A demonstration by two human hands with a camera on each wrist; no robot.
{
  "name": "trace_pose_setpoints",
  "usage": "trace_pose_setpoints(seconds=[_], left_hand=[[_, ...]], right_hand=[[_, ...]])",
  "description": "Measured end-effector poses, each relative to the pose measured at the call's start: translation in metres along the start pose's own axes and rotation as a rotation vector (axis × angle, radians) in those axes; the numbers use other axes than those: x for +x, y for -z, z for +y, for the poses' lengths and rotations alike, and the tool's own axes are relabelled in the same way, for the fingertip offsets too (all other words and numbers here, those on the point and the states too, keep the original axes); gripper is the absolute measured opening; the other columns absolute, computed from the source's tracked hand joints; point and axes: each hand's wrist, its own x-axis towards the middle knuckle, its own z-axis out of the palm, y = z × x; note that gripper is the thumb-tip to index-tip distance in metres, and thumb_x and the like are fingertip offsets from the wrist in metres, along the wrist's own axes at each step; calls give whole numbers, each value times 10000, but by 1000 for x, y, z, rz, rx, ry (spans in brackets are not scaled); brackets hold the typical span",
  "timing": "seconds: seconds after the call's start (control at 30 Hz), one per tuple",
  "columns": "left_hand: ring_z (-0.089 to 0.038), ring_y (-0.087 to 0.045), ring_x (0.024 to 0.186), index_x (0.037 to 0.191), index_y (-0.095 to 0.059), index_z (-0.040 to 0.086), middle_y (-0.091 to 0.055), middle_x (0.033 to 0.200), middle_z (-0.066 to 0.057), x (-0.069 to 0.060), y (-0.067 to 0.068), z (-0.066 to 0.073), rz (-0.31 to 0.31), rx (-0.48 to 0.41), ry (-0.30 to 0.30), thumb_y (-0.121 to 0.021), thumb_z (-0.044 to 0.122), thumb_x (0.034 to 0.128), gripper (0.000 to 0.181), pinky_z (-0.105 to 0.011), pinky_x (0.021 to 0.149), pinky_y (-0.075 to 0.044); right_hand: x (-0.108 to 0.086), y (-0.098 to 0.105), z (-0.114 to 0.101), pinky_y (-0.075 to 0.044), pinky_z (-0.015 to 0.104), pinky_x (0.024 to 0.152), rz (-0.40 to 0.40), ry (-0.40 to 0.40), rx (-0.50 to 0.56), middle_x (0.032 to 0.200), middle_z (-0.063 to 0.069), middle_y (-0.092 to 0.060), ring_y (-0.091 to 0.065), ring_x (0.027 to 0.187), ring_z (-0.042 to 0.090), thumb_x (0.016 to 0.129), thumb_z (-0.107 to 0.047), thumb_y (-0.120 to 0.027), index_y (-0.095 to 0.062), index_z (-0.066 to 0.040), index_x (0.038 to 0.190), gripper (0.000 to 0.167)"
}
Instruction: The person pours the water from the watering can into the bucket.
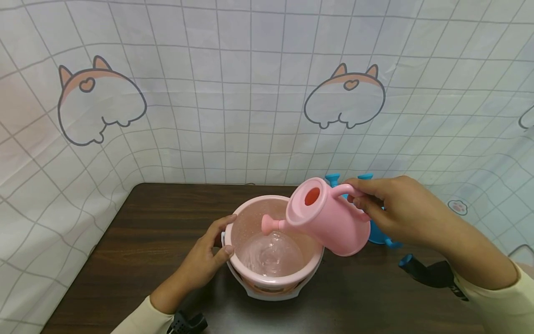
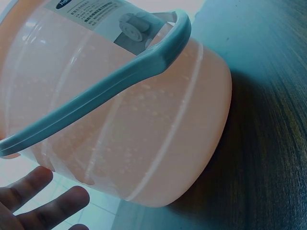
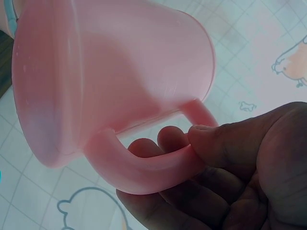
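Observation:
A pink watering can (image 1: 329, 218) is tilted above the bucket, its spout's rose over the opening. My right hand (image 1: 400, 213) grips the can's handle (image 3: 144, 167), fingers curled round it and thumb on top. Water (image 1: 271, 255) in the pale pink bucket (image 1: 275, 280) is rippling below the spout. My left hand (image 1: 202, 260) rests on the bucket's left rim, thumb and index finger spread apart along it. In the left wrist view, other fingers (image 2: 60, 206) extend loosely beside the bucket wall, near its hanging grey-blue handle (image 2: 110, 84).
Blue items (image 1: 377, 234), including small flared heads, stand behind the watering can, partly hidden. The bucket stands on a dark wooden table (image 1: 167, 218). A white gridded sheet (image 1: 250, 93) with printed animal figures hangs behind the table and along its sides.

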Motion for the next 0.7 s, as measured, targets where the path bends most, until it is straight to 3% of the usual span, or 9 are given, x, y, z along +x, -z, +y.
trace_pose_setpoints(seconds=[0.7], left_hand=[[-154, -665, 955, 1552, -388, 241, -638, 1222, -87, 0, 0, 0, 2, -1, -3, -599, 357, 1016, 588, -383, 809, -520]], right_hand=[[0, 0, -1, -402, 247, 523, -4, 4, -2, 704, -174, -522, -417, 565, 2, 918, -55, -736, -752, -211, 1173, 300]])
